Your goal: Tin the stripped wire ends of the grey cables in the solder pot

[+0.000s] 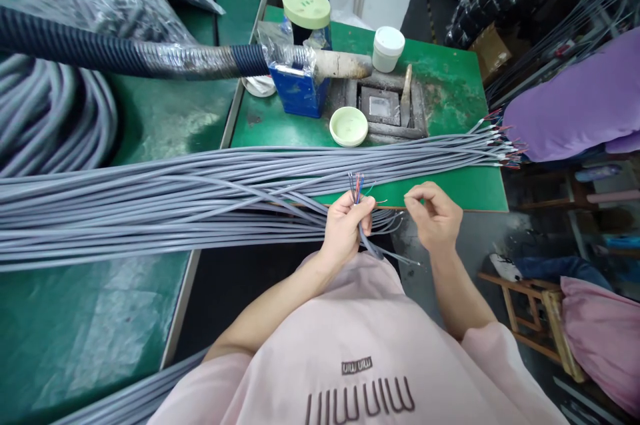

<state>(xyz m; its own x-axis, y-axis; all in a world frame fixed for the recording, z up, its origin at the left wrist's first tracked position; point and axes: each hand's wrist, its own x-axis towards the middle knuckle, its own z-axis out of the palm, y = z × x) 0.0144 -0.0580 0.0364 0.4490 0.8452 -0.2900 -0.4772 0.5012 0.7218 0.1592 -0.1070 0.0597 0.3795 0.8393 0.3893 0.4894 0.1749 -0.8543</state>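
Open gap: left hand (pixel 349 221) to right hand (pixel 436 217)
Obstacle: grey cables (pixel 225 175) crossing the surface (pixel 453 88)
Beyond: ribbed hose (pixel 185 61) from left

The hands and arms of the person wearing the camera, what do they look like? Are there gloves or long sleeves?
The left hand and right hand are bare, with no gloves. Both forearms are uncovered too. The short sleeves are pale pink, like the shirt, which has a small dark patch on it.
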